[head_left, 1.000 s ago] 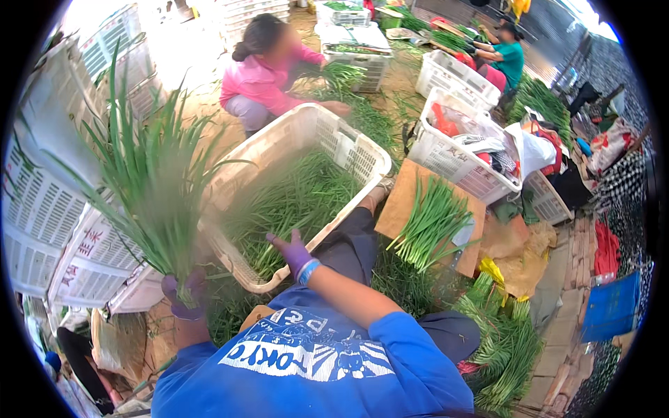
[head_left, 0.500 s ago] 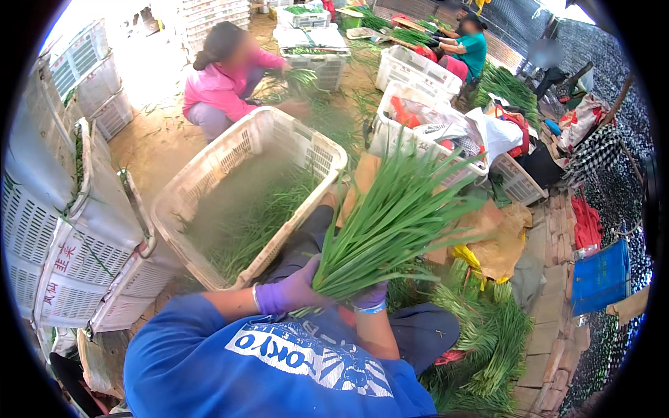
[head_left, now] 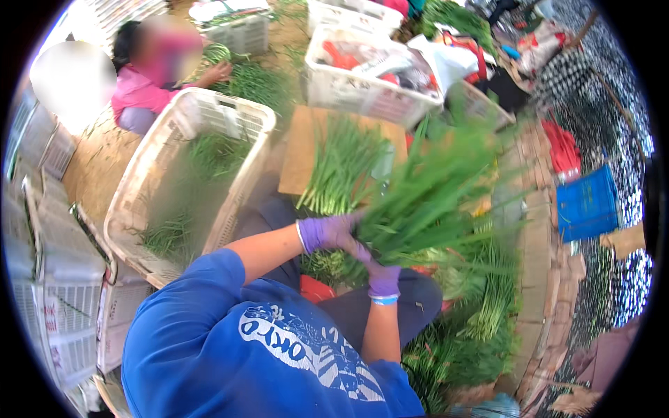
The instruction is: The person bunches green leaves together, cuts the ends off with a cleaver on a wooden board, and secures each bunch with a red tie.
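In purple gloves, both my hands are closed round the base of a thick bunch of chives (head_left: 432, 198). My left hand (head_left: 331, 233) grips it from the left. My right hand (head_left: 382, 279) is under the stem ends, its fingers partly hidden. Motion blurs the long green leaves, which fan out to the upper right. Just beyond my left hand, more chives (head_left: 341, 164) lie on a tan board (head_left: 296, 153), pale stem ends toward me. A loose heap of chives (head_left: 481, 313) lies to the right of my knee.
A white slatted crate (head_left: 122, 226) with some chives inside stands at my left. Stacked crates (head_left: 63, 279) rise at the far left. Ahead is a crate (head_left: 327, 80) full of bags. Beyond the left crate, a person in pink (head_left: 136, 90) handles greens. A blue bag (head_left: 589, 205) hangs at the right.
My hands and the bunch have moved forward, away from my body. My view has turned right, and the board with chives, largely hidden before, now shows.
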The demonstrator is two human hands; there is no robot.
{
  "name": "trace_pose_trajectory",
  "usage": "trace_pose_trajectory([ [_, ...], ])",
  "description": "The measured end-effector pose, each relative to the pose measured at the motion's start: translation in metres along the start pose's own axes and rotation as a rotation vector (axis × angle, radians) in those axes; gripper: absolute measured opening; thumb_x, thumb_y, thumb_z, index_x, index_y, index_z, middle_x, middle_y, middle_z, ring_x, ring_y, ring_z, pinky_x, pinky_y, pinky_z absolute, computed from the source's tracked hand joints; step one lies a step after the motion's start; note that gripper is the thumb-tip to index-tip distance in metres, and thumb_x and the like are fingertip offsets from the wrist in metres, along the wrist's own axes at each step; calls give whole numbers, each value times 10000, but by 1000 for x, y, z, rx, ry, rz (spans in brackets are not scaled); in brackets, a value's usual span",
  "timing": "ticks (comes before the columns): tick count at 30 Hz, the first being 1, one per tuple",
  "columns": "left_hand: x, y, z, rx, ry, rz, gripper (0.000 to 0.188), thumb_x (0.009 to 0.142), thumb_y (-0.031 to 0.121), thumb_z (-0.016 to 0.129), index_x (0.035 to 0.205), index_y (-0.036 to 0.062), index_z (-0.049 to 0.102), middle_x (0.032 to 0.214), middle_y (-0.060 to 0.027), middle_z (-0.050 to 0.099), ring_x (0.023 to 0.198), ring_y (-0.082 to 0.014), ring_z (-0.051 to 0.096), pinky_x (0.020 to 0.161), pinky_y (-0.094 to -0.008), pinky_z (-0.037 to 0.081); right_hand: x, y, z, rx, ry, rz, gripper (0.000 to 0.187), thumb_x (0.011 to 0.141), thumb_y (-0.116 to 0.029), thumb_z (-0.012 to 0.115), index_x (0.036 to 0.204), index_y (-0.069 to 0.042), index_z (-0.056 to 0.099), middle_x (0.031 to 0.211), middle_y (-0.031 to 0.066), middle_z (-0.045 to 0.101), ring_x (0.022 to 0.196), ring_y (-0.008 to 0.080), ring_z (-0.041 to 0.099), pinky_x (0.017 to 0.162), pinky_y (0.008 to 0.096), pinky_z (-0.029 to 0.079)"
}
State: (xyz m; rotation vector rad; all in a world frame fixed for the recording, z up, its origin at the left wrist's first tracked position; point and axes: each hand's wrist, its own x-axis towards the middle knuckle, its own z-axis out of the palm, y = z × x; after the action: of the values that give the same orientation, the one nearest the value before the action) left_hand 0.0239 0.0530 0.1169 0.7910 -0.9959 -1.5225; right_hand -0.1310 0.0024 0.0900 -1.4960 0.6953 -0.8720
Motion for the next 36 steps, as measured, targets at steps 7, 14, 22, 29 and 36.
trace_pose_trajectory([
  [7,-3,-38,-28,-12,70,-69,437,746,138,623,1146,32,483,1043,-128,575,912,-196,562,781,-311,467,1,56,-14,326,-438,303,569,711,23,626,1220,-49,381,1202,107,464,1053,212,495,876,353,447],
  [14,-17,-116,-75,-227,187,-228,344,858,235,469,1164,78,470,1095,-132,542,955,-214,529,832,-339,428,14,56,20,435,-415,324,446,835,-282,549,1213,-77,431,1211,98,470,1029,243,513,920,394,393],
  [22,1,-91,-11,1147,306,206,717,717,190,552,1321,-24,229,1268,-279,351,1111,-353,437,942,-376,356,8,120,24,462,-5,516,395,851,-374,479,1093,-62,483,1000,93,544,899,219,540,849,392,423],
  [29,18,-26,82,1291,170,635,518,691,157,522,1172,-13,439,1056,-205,474,996,-349,490,850,-415,413,-7,12,-58,771,287,852,234,825,-241,530,950,-43,512,829,90,544,764,202,531,800,382,439],
  [36,6,-62,58,1480,252,710,522,634,169,663,1124,157,485,1199,-248,424,999,-432,500,827,-488,437,-55,-63,-68,358,189,-535,154,719,-42,505,867,-34,460,661,78,471,617,216,481,690,397,432],
])
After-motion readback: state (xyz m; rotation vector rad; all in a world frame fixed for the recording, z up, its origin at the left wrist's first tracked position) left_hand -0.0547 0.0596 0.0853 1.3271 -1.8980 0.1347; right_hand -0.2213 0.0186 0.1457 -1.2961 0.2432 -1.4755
